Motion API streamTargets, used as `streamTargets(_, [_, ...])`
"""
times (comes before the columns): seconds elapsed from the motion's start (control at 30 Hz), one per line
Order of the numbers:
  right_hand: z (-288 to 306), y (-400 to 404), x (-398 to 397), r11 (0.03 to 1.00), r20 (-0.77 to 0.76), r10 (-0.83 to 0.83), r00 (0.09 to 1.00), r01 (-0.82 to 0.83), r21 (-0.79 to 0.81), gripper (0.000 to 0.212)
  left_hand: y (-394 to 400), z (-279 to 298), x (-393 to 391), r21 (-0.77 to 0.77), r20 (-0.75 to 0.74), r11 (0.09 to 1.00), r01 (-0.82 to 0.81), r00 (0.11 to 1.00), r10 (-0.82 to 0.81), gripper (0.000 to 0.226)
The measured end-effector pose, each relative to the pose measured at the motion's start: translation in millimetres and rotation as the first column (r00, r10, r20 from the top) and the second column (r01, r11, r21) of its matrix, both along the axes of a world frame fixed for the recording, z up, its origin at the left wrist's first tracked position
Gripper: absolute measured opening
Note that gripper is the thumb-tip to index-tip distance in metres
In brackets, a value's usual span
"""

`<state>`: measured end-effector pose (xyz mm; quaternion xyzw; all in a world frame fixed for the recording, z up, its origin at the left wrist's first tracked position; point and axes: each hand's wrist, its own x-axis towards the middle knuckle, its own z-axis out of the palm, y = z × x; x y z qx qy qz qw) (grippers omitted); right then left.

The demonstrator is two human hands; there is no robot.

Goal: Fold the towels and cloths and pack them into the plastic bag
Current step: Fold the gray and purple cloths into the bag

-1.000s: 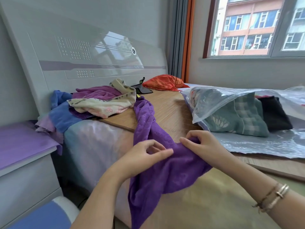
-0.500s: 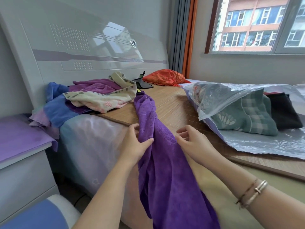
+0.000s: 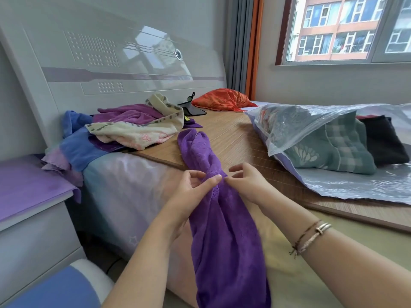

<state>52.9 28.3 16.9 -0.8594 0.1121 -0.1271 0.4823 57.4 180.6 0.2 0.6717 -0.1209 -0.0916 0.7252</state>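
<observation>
**Packing under way, one purple towel in hand, a heap yet to fold**

Judging from the head view, the only one given, the job is partly done. The plastic bag (image 3: 295, 130) lies open on its side along the right part of the bed (image 3: 124, 174), on the woven mat (image 3: 231, 138) that covers the bed top. Inside it sit a folded green checked cloth (image 3: 333, 150) and, behind that toward the right edge, a black cloth (image 3: 384, 141). Those count as packed.

The purple towel (image 3: 222, 230) is the piece being worked. It runs as a long bunched strip from the middle of the mat down over the near edge of the bed and hangs toward the floor; it is not yet folded. The left hand (image 3: 191, 192) pinches its left side between thumb and forefinger, the other fingers loosely curled. The right hand (image 3: 246, 181) meets the towel at the same height, its thumb and forefinger closing on the cloth's right side, the remaining fingers raised and spread. The hold looks like a search for an edge or corner, so I take this as the opening of a fold.

Still left: the pile (image 3: 124, 132) at the head-end left corner of the bed, by the headboard (image 3: 133, 63), with cream, magenta, blue and lilac cloths lying tangled. An orange cloth (image 3: 222, 100) lies farther back.
</observation>
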Motion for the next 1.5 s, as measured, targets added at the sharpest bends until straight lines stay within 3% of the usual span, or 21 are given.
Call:
streamTargets(0.07, [-2.4,2.1,-4.8,0.998,0.035,0.02,0.999,-0.018,-0.062,0.015,-0.8,3.4,-5.1,-0.011,0.016,0.999,0.035,0.999,-0.035,0.031])
streamTargets(0.13, [-2.2,1.8,-9.2,0.999,0.029,0.03,0.999,-0.029,-0.026,0.026,-4.0,9.3,-12.9,-0.011,0.006,0.995,0.103,0.995,-0.103,0.009])
streamTargets(0.23, [5.6,-2.7,-17.4,0.96,-0.014,0.045,0.999,-0.04,0.277,0.059,-9.1,12.2,-21.8,0.003,0.013,0.982,0.189,0.982,-0.189,0.03])
streamTargets(0.3, [8.7,-6.9,-25.8,0.903,-0.002,0.089,0.996,-0.08,0.423,0.066,-12.8,12.5,-26.2,0.066,0.071,0.975,0.212,0.974,-0.216,0.04])
streamTargets(0.37, [8.8,-9.3,-36.9,0.895,0.036,0.152,0.988,-0.153,0.419,0.043,-15.6,12.2,-27.3,0.109,0.132,0.987,0.121,0.982,-0.135,0.047])
streamTargets(0.43, [7.5,-10.6,-43.5,0.863,0.085,0.158,0.984,-0.179,0.472,0.023,-15.9,7.0,-18.9,0.11,0.15,0.987,-0.115,0.984,0.098,0.042])
streamTargets(0.5, [8.0,-13.5,-46.4,0.78,0.124,0.113,0.986,-0.165,0.604,0.023,-11.1,-3.5,-3.7,0.098,0.078,0.924,-0.37,0.928,0.363,0.019])
streamTargets(0.53, [9.1,-15.8,-47.1,0.741,0.131,0.086,0.988,-0.152,0.655,0.023,-8.6,-8.1,1.9,0.102,0.012,0.902,-0.418,0.908,0.419,0.015])
streamTargets(0.63, [9.7,-21.7,-48.4,0.66,0.143,0.052,0.988,-0.141,0.738,0.023,-10.1,-18.5,9.5,0.046,-0.172,0.943,-0.329,0.928,0.332,0.014])
streamTargets(0.8, [8.8,-24.6,-50.9,0.589,0.177,0.046,0.983,-0.17,0.79,0.026,-27.2,-16.7,-2.0,-0.119,-0.328,0.973,-0.197,0.933,0.149,0.007])
streamTargets(0.9, [12.6,-26.6,-52.8,0.624,0.202,0.053,0.978,-0.19,0.758,0.025,-34.8,-15.8,-11.1,-0.087,-0.345,0.994,-0.059,0.938,0.026,0.011])
streamTargets(1.07, [35.9,-33.9,-65.5,0.84,0.198,-0.028,0.98,-0.084,0.536,0.025,-16.9,18.8,-22.8,-0.103,-0.178,0.993,-0.061,0.983,0.042,0.014])
streamTargets(1.17, [59.9,-47.0,-76.4,0.981,0.218,-0.106,0.97,0.067,0.181,0.035,13.5,59.9,-23.6,-0.17,-0.078,0.969,-0.18,0.983,0.168,0.011])
streamTargets(1.23, [82.8,-53.1,-89.9,0.985,0.215,-0.139,0.967,0.157,-0.072,0.041,33.3,93.7,-24.7,-0.247,-0.018,0.94,-0.235,0.971,0.238,0.012])
streamTargets(1.3, [109.5,-56.7,-103.6,0.952,0.269,-0.156,0.951,0.217,-0.215,0.045,48.8,129.6,-27.1,-0.316,0.036,0.912,-0.263,0.957,0.289,0.013])
streamTargets(1.4, [148.8,-60.1,-121.4,0.951,0.344,-0.201,0.917,0.267,-0.155,0.045,64.5,171.0,-31.6,-0.365,0.094,0.882,-0.297,0.931,0.352,0.016])
streamTargets(1.5, [178.0,-69.8,-137.1,0.962,0.35,-0.271,0.896,0.269,0.058,0.045,70.1,197.3,-37.3,-0.37,0.155,0.886,-0.281,0.921,0.357,0.017])
